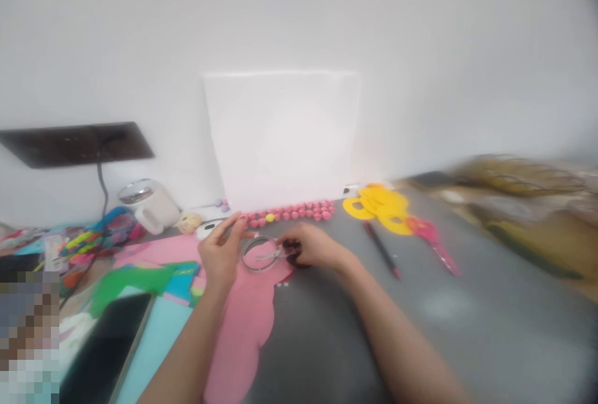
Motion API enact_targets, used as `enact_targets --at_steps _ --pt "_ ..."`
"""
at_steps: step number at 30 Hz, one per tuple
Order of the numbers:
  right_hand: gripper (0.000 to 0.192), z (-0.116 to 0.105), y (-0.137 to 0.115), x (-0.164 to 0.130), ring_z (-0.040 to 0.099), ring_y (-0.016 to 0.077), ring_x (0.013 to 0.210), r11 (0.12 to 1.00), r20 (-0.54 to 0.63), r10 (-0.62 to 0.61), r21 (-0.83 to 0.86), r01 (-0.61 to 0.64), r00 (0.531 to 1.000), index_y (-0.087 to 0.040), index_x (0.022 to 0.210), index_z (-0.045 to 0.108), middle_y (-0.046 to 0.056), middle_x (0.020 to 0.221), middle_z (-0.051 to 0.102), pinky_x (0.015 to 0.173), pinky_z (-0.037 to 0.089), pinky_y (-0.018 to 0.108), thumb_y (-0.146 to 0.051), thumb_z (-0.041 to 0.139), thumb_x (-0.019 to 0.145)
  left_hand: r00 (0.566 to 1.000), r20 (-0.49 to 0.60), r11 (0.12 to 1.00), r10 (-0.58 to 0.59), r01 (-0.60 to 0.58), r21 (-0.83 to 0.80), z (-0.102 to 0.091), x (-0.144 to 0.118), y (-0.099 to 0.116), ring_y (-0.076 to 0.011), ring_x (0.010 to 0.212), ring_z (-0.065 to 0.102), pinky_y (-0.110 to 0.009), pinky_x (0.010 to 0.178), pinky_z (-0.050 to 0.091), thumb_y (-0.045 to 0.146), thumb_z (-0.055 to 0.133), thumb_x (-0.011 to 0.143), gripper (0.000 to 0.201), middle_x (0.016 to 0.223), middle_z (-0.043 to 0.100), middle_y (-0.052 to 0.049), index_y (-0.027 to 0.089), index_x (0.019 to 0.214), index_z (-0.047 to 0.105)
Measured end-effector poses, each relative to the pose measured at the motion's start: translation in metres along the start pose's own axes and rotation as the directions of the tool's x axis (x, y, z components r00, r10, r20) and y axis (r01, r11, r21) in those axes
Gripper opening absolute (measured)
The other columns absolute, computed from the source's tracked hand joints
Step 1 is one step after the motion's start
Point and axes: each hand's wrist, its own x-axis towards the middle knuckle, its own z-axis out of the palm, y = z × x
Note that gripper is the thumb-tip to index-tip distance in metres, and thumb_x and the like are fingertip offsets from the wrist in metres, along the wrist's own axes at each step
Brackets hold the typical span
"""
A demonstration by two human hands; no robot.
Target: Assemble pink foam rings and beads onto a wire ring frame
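My left hand (220, 248) is closed in a pinch beside the upper left of a grey, ring-shaped tape roll (243, 259); what its fingertips hold is too blurred to make out. From the other side, my right hand (313, 247) grips small scissors (293, 253) by their dark handles. The silver blades point left across the ring, and I cannot tell whether they touch it. Beneath both is a pink scallop-edged sheet (245, 329). Rows of small pink balls (299, 211), with one yellow ball (270, 218) among them, lie just behind my hands.
A white board (284, 136) leans on the wall. To the right lie yellow cutouts (380, 202), a dark pen (383, 249) and pink scissors (434, 242). A phone (109, 348), coloured sheets (126, 286) and a white lidded container (152, 208) occupy the left.
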Motion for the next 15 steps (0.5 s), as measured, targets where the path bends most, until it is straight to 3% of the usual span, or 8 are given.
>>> enact_targets --at_steps 4,7,11,15 --pt "0.051 -0.001 -0.003 -0.003 0.056 0.016 0.077 0.998 0.05 -0.003 -0.055 0.006 0.999 -0.02 0.102 0.06 0.001 0.081 0.064 0.062 0.04 0.022 -0.001 0.059 0.054 0.978 0.063 0.965 -0.198 0.206 -0.16 -0.001 0.006 0.001 -0.0167 0.056 0.065 -0.015 0.03 0.02 0.032 0.077 0.055 0.043 0.071 0.069 -0.006 0.012 0.092 0.069" --pt "0.051 -0.001 -0.005 -0.004 0.055 0.0194 0.082 0.988 0.032 0.034 -0.15 -0.029 0.999 -0.019 0.103 0.058 0.004 0.085 0.064 0.063 0.041 0.024 -0.006 0.066 0.054 0.952 0.138 0.937 -0.273 0.296 -0.187 0.0 0.005 0.003 -0.0162 0.055 0.065 -0.015 0.029 0.019 0.03 0.078 0.052 0.042 0.074 0.069 -0.008 0.01 0.089 0.069" --pt "0.056 -0.004 -0.005 -0.008 0.056 0.0196 0.087 0.99 0.092 -0.015 -0.141 0.028 0.996 -0.02 0.109 0.056 0.005 0.09 0.064 0.067 0.043 0.025 -0.005 0.066 0.056 0.935 0.202 0.934 -0.292 0.324 -0.149 0.001 0.002 0.002 -0.0187 0.058 0.066 -0.015 0.029 0.022 0.031 0.078 0.053 0.042 0.083 0.071 -0.011 0.012 0.089 0.069" --pt "0.054 -0.01 -0.006 -0.012 0.059 0.0187 0.086 0.995 0.125 -0.087 -0.027 0.091 0.988 -0.021 0.107 0.06 0.003 0.089 0.066 0.068 0.044 0.025 -0.008 0.068 0.055 0.931 0.256 0.952 -0.259 0.291 -0.093 0.001 0.0 0.0 -0.0209 0.061 0.067 -0.016 0.031 0.031 0.034 0.077 0.056 0.042 0.096 0.07 -0.015 0.012 0.091 0.069"
